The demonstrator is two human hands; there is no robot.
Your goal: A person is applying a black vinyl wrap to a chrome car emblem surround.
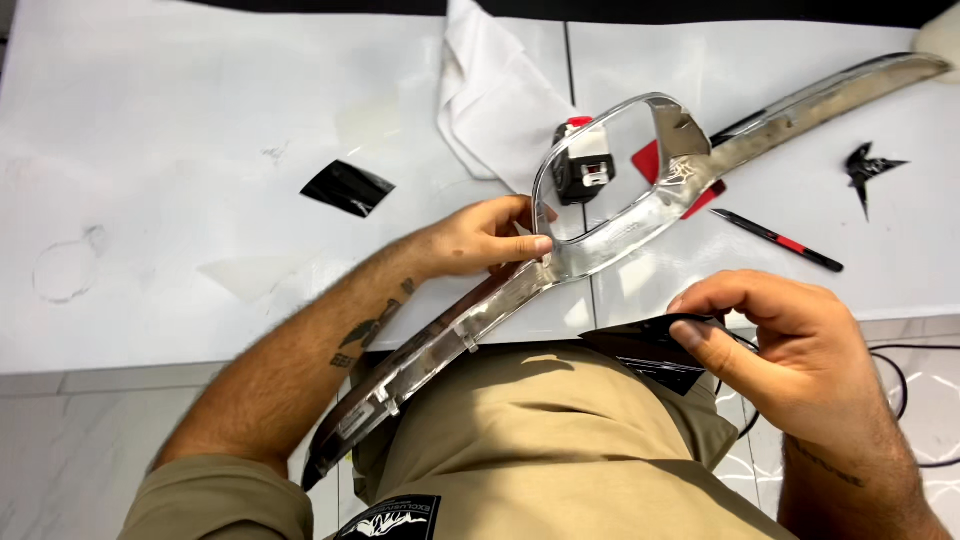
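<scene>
A long chrome trim piece (620, 235) with an oval ring in its middle lies slanted across the white table (180, 200), one end on my lap, the other at the far right. My left hand (485, 238) pinches it at the ring's lower left edge. My right hand (790, 345) hovers near my waist and holds a piece of black film (655, 350) between thumb and fingers.
A crumpled white cloth (490, 100) lies at the back centre. Inside the ring sits a small black and red tool (580, 165). A black and red pen (780, 240), a black film scrap (347, 187), a dark scrap (868, 170) and a red squeegee (650, 160) lie around.
</scene>
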